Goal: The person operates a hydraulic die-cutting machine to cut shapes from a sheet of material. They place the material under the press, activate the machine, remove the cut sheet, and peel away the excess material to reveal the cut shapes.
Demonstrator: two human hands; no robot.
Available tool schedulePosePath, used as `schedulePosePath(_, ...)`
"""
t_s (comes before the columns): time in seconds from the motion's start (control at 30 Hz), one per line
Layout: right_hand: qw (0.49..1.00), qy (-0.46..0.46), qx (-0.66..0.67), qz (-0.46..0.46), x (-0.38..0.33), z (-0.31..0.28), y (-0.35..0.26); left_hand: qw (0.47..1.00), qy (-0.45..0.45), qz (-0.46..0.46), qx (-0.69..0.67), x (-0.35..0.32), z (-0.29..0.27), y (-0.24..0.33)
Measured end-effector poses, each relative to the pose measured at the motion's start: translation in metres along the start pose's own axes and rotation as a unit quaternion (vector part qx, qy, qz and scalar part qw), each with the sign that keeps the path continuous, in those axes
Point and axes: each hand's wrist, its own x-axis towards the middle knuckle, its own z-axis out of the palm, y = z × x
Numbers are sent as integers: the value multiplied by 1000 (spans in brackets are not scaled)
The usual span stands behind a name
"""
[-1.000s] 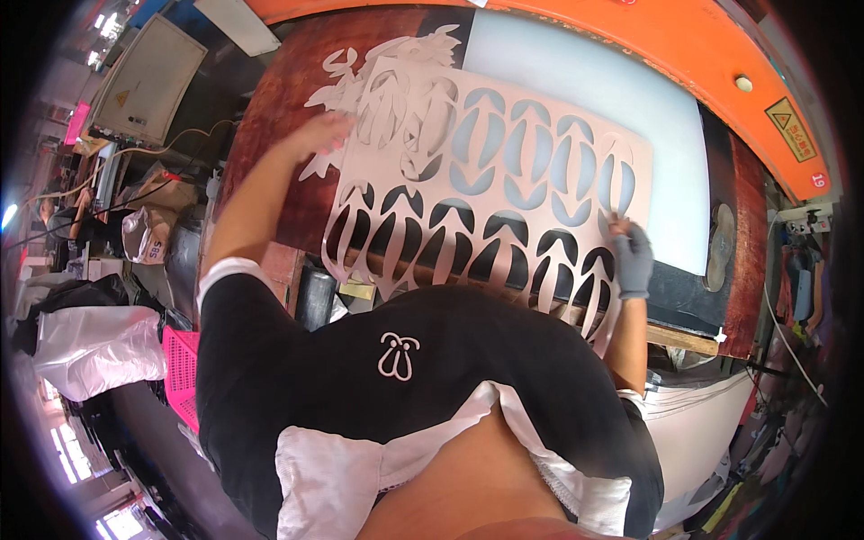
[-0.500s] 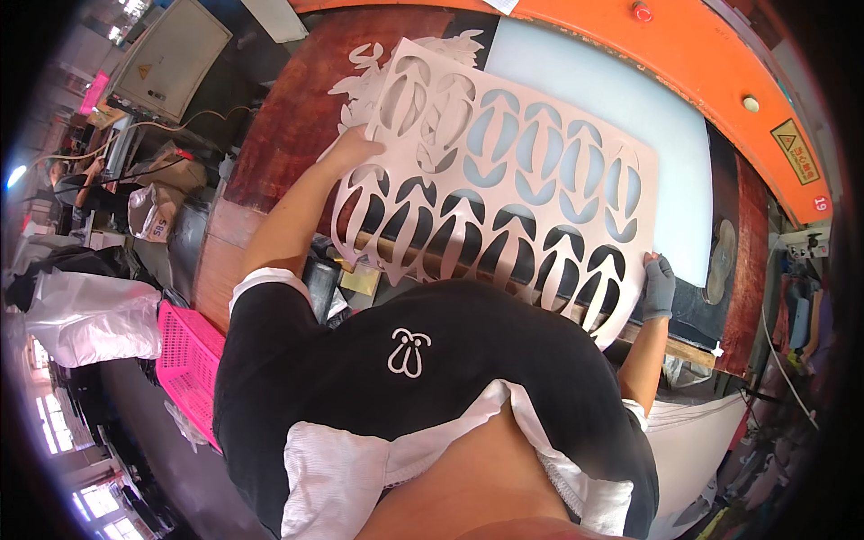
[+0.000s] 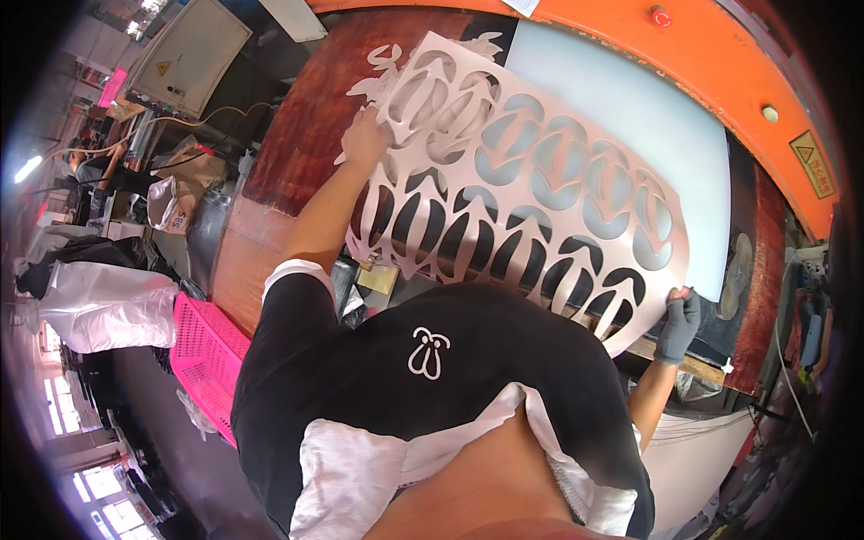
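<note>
A large pale sheet point(image 3: 569, 225), punched through with two rows of sole-shaped cut-outs, is held up in front of my body at a slant. My left hand point(image 3: 366, 137) grips its left edge, fingers partly hidden behind the sheet. At the lower right corner, my right hand point(image 3: 679, 326) pinches the edge; it wears a grey glove with bare fingertips. Behind the sheet's upper left corner lies a pile of pale curved cut pieces point(image 3: 385, 61). Through the upper holes shows a pale blue board point(image 3: 621, 90); darker surfaces show through the lower ones.
An orange machine point(image 3: 711, 45) with a red button point(image 3: 661, 16) runs along the far side. The worn red-brown tabletop point(image 3: 301, 126) spreads to the left. A dark sole-shaped piece point(image 3: 738, 274) lies at right. A pink plastic basket point(image 3: 209, 360) and plastic-wrapped goods point(image 3: 108, 310) stand at lower left.
The sheet has tilted further: its right end has come down toward me with my right hand, while my left hand has moved slightly away. The whole view has shifted a little.
</note>
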Motion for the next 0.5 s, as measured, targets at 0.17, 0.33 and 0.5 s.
schedulePosePath(0.17,999,-3,-41,32,2,-15,7,976,-32,151,-156,17,-12,4)
schedulePosePath(0.33,984,-73,75,141,43,-8,22,899,-253,-21,-357,49,-19,3)
schedulePosePath(0.5,973,-81,113,183,103,10,23,948,-199,-13,-249,48,6,4)
